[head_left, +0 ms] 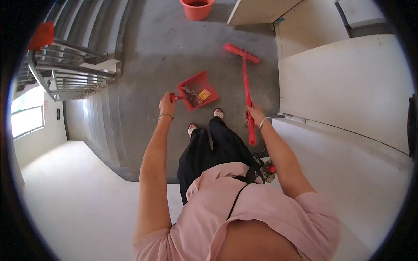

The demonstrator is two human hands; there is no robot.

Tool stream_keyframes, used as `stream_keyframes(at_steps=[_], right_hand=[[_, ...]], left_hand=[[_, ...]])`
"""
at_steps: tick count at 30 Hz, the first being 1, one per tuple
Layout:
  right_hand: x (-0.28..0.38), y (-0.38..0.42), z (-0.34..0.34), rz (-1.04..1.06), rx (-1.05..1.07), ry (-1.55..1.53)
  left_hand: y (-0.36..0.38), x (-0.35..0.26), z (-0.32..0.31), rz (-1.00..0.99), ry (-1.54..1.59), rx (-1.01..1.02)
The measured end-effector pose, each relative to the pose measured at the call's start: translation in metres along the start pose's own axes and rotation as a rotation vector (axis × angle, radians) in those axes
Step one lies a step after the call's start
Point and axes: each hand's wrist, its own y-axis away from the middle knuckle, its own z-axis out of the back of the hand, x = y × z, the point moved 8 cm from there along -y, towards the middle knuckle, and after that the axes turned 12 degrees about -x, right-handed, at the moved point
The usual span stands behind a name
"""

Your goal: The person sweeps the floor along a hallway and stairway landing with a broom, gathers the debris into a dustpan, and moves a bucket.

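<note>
My left hand [166, 104] is closed around the short handle of a red dustpan [208, 81]. Grey debris and a yellow label or wrapper [204, 94] show in the pan, which is in front of my feet. In my right hand [256, 115] is the red handle of a broom [246, 78], gripped near its lower end in the view. The broom's bristled head [242, 53] points away from me, to the right of the dustpan and apart from it.
A red bucket [197, 10] stands on the grey floor [161, 52] ahead. Stairs [93, 26] with a metal railing [74, 65] go up at the left, and more steps [102, 126] lie below it. White panels or doors [344, 82] line the right side.
</note>
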Motion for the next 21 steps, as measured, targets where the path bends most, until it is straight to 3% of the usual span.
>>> stream_keyframes(at_steps=[4,9,12,21], right_hand=[[-0.018,0.008,-0.009,-0.038,-0.039,-0.014],[-0.019,-0.008,0.002,0.136,-0.131,0.270],[-0.021,-0.002,0.003,0.321,-0.048,0.458],[-0.051,0.163,0.002,0.143,0.266,0.630]], left_hand=[[0.034,0.009,0.031,-0.050,0.024,-0.020],[0.054,0.025,0.043,-0.015,0.072,-0.030],[0.059,0.029,0.036,0.015,0.065,-0.034],[0.039,0.022,0.023,0.030,-0.070,0.051]])
